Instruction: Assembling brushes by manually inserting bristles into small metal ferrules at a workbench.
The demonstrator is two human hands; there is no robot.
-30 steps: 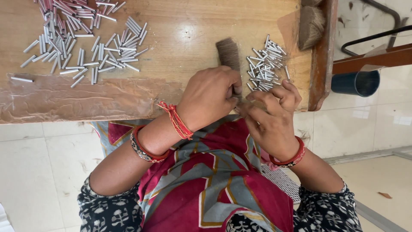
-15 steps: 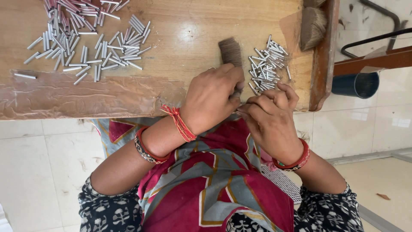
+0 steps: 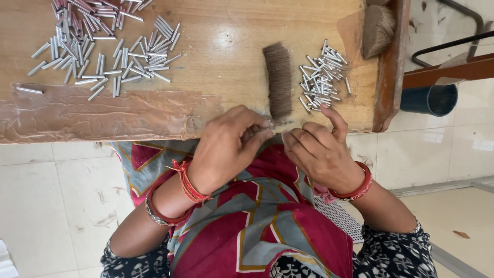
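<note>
Wooden table [image 3: 216,56] in front of me, pale varnished top, glare patch near the middle. Its near edge is covered with a wrinkled strip of brown tape [image 3: 103,116]. Raised darker wooden rail [image 3: 391,62] along the table's right end. Beyond that rail, a dark blue cup [image 3: 429,99] sits under a reddish-brown wooden bar [image 3: 453,69], with a black metal frame [image 3: 453,36] above it. Floor of large off-white tiles [image 3: 46,206], scuffed in places, grout lines visible. Light is even and soft, daylight-like; source not in view. Small brown scrap [image 3: 461,234] on the floor, lower right.
</note>
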